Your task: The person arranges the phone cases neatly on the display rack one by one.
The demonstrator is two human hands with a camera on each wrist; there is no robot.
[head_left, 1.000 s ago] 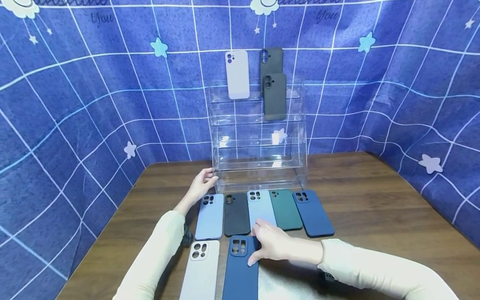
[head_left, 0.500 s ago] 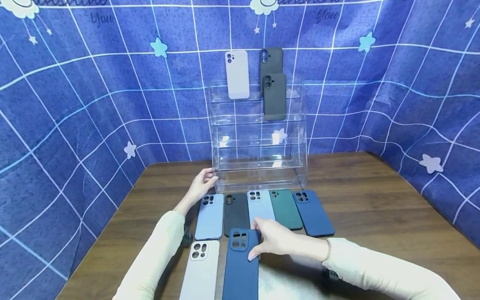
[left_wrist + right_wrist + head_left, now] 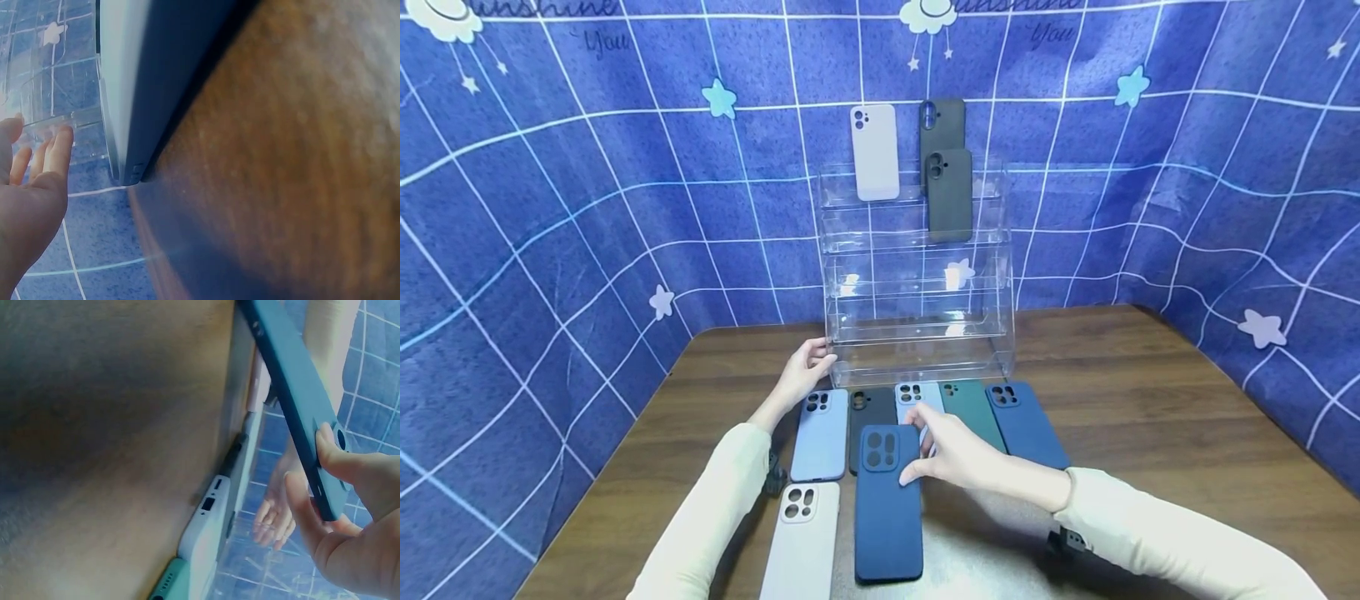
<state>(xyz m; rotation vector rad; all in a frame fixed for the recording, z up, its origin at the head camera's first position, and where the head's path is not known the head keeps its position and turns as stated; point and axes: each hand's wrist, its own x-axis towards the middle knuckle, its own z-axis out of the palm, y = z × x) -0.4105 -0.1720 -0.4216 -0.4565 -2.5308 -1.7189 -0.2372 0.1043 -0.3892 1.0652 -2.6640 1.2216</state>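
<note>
- Held item: my right hand pinches a navy phone case between thumb and fingers along its upper right edge. Its camera end is raised above the tabletop; whether the lower end touches, I cannot tell.
- Support: my left hand is at the left side of the clear rack, fingers loosely extended against it and grasping no case. I cannot tell how firmly they press.
- Done: three cases stand in the upper part of the rack. A pale case and a rear black case are side by side; a front black case stands one tier lower, partly covering the latter.
- Left: six cases lie on the tabletop. The row before the rack runs left to right: left light-blue case, flat black case, middle light-blue case, green case, right blue case. A white case lies nearer me, left of the held one.
- Assessment: by count, I judge racking to be about one-third done, with the navy one in transit, not yet placed.
</note>
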